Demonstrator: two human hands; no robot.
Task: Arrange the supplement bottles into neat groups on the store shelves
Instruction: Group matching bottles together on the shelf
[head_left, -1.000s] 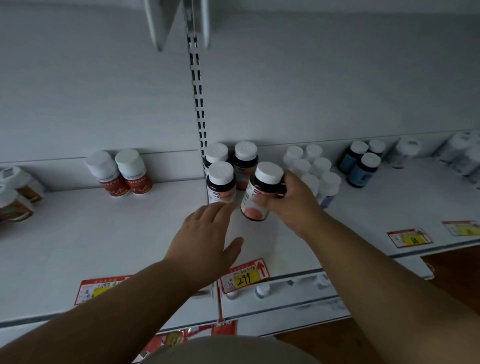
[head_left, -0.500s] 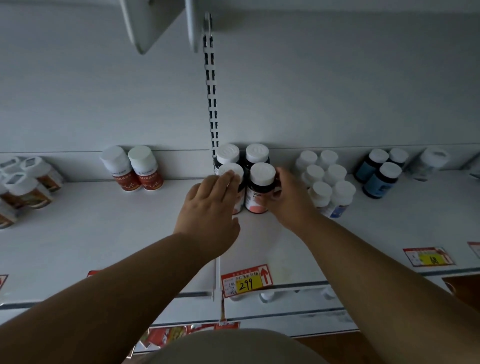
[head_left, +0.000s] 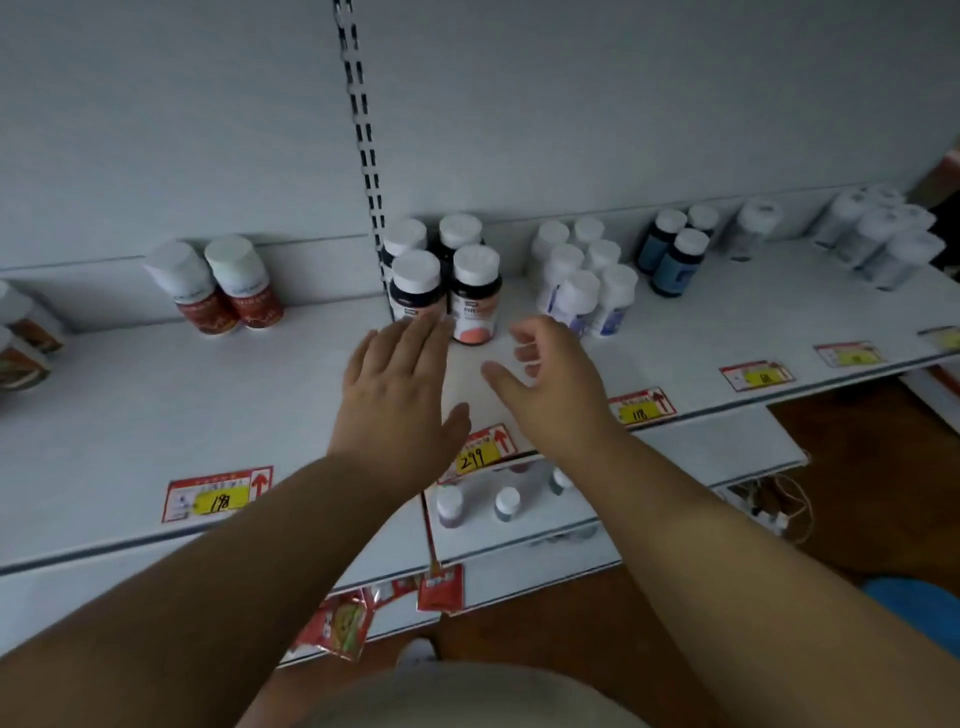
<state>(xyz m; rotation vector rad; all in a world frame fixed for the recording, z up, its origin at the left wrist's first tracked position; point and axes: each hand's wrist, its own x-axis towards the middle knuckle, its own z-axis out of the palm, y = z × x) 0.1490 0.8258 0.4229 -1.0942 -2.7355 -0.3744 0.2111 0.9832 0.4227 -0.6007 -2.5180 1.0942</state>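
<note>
Several dark bottles with white caps stand in a tight block at the shelf's back; the front right one (head_left: 475, 296) shows an orange label, the front left one (head_left: 417, 288) stands beside it. My left hand (head_left: 397, 395) lies flat and open just in front of the front left bottle, fingertips near its base. My right hand (head_left: 548, 382) hovers open to the right of the orange-label bottle, fingers loosely curled, holding nothing. Both hands are above the white shelf (head_left: 156, 405).
Two red-label bottles (head_left: 218, 286) stand to the left. A group of white bottles (head_left: 584, 280) and some blue bottles (head_left: 675, 252) stand to the right, more white ones (head_left: 883, 234) far right. Price tags (head_left: 480, 452) line the shelf's front edge. A lower shelf holds small bottles (head_left: 506, 501).
My right hand set the orange-label bottle down beside the front left one and let go. Both hands have drawn back toward me from the block.
</note>
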